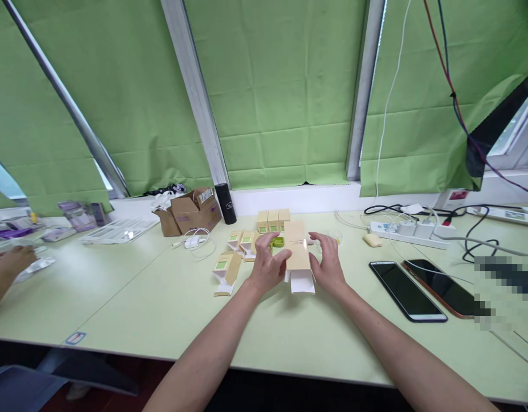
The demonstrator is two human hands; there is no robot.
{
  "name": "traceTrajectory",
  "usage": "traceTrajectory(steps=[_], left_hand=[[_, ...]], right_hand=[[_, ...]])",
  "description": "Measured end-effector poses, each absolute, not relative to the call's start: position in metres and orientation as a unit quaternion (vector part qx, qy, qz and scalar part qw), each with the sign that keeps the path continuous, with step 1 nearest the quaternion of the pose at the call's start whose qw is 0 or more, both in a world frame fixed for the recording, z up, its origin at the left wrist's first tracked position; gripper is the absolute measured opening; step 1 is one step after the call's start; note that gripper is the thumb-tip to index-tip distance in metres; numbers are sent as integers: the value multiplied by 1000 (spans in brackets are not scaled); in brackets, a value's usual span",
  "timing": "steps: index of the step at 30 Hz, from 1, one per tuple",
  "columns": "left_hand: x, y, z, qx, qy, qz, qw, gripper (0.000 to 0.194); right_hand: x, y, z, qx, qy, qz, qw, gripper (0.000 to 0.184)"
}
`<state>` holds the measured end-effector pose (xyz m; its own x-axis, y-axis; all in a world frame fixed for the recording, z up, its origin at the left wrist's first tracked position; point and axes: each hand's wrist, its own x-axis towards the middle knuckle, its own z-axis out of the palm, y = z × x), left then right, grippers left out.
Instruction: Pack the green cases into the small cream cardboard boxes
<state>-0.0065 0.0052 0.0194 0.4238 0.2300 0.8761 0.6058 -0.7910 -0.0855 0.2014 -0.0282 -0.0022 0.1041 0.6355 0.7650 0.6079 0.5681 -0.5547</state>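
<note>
The left hand and the right hand flank a slim beige paperboard carton: the left thumb lies at its left edge, the right thumb at its lower right edge. The right thumb and forefinger are spread apart; the left forefinger curls beyond its thumb, and whether that hand truly pinches the carton I cannot tell. Light, even pressure from both sides would suit this thin board best, since squeezing could bow the walls; fingers should stay off the white end flaps, which hang open toward the wearer and could crease. Holding the carton square between the palms would stop it twisting. It sits in the gap between the hands, printed face up; whether it rests on the table is unclear. A lime-green item shows just beyond the left thumb, and it is uncertain if the fingers touch it. Left of that hand lie opened window cartons, with a row of similar small boxes behind. Farther out stand a brown cardboard box and a black cylinder; a white-framed smartphone lies to the right.
</note>
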Motion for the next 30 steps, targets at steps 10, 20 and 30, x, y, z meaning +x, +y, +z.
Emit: traceTrajectory(steps=[10, 20, 30], left_hand=[[1, -3, 28, -810, -203, -545, 76, 64], [16, -3, 20, -667, -259, -654, -246, 57], [17, 3, 25, -585, -251, -656, -405, 82]], right_hand=[[204, -22, -6, -484, -655, 24, 580, 42], [204, -22, -8, -480, -656, 31, 581, 41], [202, -26, -3, -459, -660, 26, 594, 39]])
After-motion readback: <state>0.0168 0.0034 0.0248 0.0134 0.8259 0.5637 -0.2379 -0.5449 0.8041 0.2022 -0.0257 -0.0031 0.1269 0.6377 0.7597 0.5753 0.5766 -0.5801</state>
